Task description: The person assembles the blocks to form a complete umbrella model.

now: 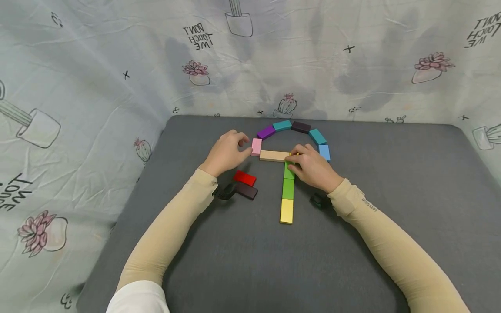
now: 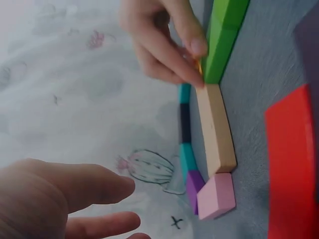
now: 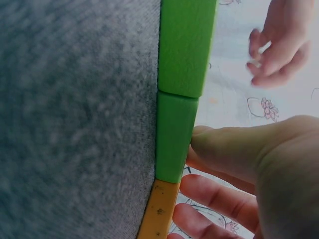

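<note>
My right hand (image 1: 313, 167) pinches a yellow block (image 3: 159, 209) lying at the right end of a plain wooden block (image 1: 272, 155). The yellow block is mostly hidden by the fingers. Below it, two green blocks (image 1: 288, 188) and another yellow block (image 1: 286, 211) form a straight line toward the front. My left hand (image 1: 227, 150) hovers empty beside a pink block (image 1: 256, 147), fingers apart and loosely bent. From the pink block an arc runs over the top: purple (image 1: 266, 132), teal (image 1: 282, 125), dark (image 1: 301, 127), teal (image 1: 317, 137) and light blue (image 1: 324, 152) blocks.
A red block (image 1: 245, 178) and a dark brown block (image 1: 246, 190) lie side by side under the left wrist. Everything rests on a grey cloth-covered table (image 1: 235, 261). A printed white curtain (image 1: 313, 56) hangs behind and at the sides.
</note>
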Available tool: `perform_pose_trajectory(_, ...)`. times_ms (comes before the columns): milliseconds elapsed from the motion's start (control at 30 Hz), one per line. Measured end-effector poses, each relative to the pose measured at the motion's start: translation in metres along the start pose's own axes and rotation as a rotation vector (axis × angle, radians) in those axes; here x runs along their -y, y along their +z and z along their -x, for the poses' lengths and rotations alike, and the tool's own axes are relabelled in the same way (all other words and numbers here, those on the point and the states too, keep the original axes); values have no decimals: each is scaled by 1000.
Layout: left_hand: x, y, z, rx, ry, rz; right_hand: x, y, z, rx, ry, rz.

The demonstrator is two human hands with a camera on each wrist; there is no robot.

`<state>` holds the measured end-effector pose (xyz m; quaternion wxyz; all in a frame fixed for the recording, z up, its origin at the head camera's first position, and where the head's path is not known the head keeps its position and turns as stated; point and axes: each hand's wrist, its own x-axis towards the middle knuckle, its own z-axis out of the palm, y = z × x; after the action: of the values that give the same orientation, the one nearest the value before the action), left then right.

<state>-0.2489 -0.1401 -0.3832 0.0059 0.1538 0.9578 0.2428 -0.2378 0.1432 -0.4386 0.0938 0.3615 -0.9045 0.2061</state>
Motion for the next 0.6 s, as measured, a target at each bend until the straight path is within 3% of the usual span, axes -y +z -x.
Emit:
perform_pose_trajectory(300,-11,-13,48,-11,73,-8,2,-4,-1,21,15,-4)
perform_pose_trajectory(600,-6,-11,75,75,173,-48,3,-3,-1,28,8,-20)
